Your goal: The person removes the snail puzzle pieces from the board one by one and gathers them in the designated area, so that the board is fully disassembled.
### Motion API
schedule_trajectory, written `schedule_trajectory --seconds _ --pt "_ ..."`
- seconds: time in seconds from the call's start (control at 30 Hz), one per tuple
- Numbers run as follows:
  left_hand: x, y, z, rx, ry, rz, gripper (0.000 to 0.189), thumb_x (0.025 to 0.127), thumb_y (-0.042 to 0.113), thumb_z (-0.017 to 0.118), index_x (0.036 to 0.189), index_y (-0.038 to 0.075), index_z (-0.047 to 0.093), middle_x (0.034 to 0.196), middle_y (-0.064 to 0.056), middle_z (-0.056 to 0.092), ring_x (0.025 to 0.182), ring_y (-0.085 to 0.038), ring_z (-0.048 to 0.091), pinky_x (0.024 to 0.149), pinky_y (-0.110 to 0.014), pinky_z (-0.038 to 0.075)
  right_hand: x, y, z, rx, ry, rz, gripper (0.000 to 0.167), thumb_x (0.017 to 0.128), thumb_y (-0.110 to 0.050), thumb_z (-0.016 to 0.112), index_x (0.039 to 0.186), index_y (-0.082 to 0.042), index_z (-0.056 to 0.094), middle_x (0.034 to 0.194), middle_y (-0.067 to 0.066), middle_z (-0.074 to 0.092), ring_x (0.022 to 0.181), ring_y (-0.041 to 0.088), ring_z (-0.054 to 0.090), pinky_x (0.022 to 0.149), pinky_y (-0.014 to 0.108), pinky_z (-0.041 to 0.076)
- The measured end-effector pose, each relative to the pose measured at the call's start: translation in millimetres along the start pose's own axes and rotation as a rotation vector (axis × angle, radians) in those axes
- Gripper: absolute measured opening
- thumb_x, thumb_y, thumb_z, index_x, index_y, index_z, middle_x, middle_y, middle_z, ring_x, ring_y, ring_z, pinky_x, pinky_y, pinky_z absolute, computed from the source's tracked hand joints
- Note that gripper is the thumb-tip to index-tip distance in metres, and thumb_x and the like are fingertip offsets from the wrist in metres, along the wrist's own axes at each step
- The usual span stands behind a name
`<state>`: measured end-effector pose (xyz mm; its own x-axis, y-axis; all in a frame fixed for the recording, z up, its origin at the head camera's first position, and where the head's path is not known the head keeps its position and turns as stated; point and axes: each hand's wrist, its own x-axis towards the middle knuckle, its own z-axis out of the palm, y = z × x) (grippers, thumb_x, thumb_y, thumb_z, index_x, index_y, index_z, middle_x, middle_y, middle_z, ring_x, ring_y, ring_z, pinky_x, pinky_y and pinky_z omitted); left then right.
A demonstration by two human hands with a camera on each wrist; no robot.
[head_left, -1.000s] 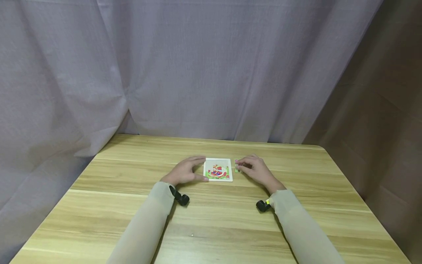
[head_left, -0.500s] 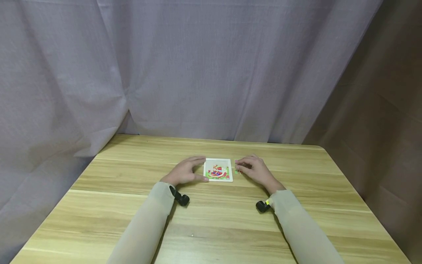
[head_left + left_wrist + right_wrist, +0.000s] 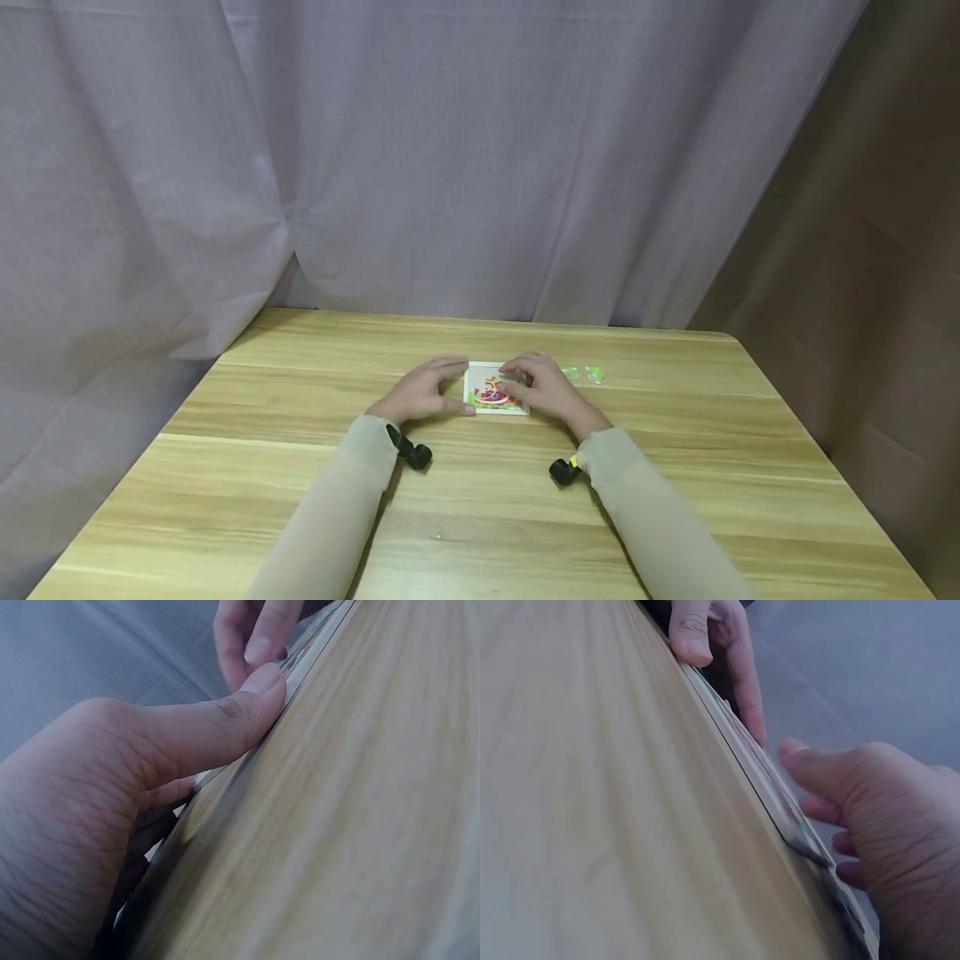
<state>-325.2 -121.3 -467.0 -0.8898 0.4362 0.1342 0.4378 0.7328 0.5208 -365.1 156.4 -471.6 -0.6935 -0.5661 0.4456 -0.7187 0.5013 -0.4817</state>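
Observation:
A small square jigsaw puzzle tray with a white frame lies on the table; red, blue and green picture parts fill its lower area. My left hand holds the tray by its left side, thumb at the near corner and fingers at the far corner. In the left wrist view the left thumb presses on the frame's edge. My right hand is over the tray's right side, thumb and fingers bent in a pinch. The puzzle piece at its fingertips is mostly hidden by the fingers.
Green puzzle pieces lie on the wooden table just right of the right hand. A grey curtain hangs behind the table's far edge. Black wrist cameras sit on both sleeves.
My right hand has moved left from the pieces beside the tray to over the tray's right side. Green pieces it covered now show. My left hand stays at the tray.

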Motion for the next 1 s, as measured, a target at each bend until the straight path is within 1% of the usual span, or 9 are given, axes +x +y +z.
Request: schedule_trajectory --seconds 0.1,0.2,0.47,0.6,0.77,0.87,1.0 --pt "0.1 0.1 0.2 0.001 0.001 0.003 0.097 0.077 0.068 0.074 0.153 0.017 0.044 0.159 0.004 0.039 0.146 -0.020 0.033 0.120 -0.046 0.026 5.3 -1.4 4.7 -0.053 -0.050 0.025 0.035 0.086 -0.037 0.080 0.112 -0.015 0.073 0.113 -0.002 0.069 0.110 0.021 0.052 0.096 0.045 0.047" --pt "-0.1 0.1 0.4 -0.002 0.001 0.007 0.097 0.077 0.069 0.074 0.153 0.017 0.044 0.159 0.004 0.039 0.146 -0.021 0.033 0.120 -0.047 0.027 7.9 -2.2 7.7 -0.088 -0.069 0.045 0.035 0.085 -0.040 0.080 0.110 -0.017 0.073 0.114 -0.002 0.067 0.114 0.021 0.051 0.101 0.047 0.045" --pt "0.2 -3.3 1.7 -0.002 0.008 0.018 0.099 0.076 0.072 0.072 0.153 0.017 0.045 0.159 0.005 0.039 0.146 -0.021 0.034 0.119 -0.049 0.027 9.4 -3.6 11.6 -0.093 -0.089 0.067 0.028 0.087 -0.033 0.079 0.108 -0.018 0.071 0.112 -0.001 0.064 0.111 0.021 0.049 0.099 0.045 0.045" --pt "0.3 -4.1 0.4 -0.009 0.025 0.029 0.099 0.075 0.072 0.073 0.152 0.016 0.045 0.158 0.004 0.040 0.145 -0.022 0.035 0.119 -0.050 0.028 11.4 -6.2 11.7 -0.070 -0.078 0.079 0.028 0.087 -0.033 0.079 0.108 -0.017 0.070 0.113 0.000 0.064 0.111 0.022 0.049 0.099 0.046 0.045" --pt "0.0 -3.9 -1.0 -0.016 0.017 0.026 0.099 0.075 0.072 0.073 0.152 0.016 0.045 0.158 0.003 0.040 0.146 -0.022 0.034 0.119 -0.049 0.027 11.7 -7.8 11.1 -0.045 -0.084 0.113 0.030 0.087 -0.035 0.079 0.109 -0.017 0.070 0.116 0.001 0.065 0.113 0.022 0.049 0.102 0.046 0.043" --pt "0.5 -4.7 -0.6 -0.009 0.015 0.019 0.099 0.075 0.072 0.072 0.153 0.017 0.045 0.159 0.005 0.039 0.146 -0.020 0.034 0.119 -0.047 0.027 11.2 -8.3 11.1 -0.010 -0.079 0.152 0.031 0.087 -0.035 0.080 0.110 -0.018 0.069 0.115 0.000 0.064 0.110 0.021 0.050 0.099 0.044 0.045" --pt "0.3 -4.3 -0.4 -0.009 0.018 0.016 0.099 0.075 0.072 0.073 0.153 0.017 0.045 0.159 0.005 0.039 0.146 -0.019 0.034 0.119 -0.047 0.027 11.0 -8.4 11.5 0.052 -0.056 0.173 0.032 0.086 -0.032 0.081 0.112 -0.019 0.069 0.108 0.000 0.062 0.100 0.019 0.052 0.087 0.040 0.048"
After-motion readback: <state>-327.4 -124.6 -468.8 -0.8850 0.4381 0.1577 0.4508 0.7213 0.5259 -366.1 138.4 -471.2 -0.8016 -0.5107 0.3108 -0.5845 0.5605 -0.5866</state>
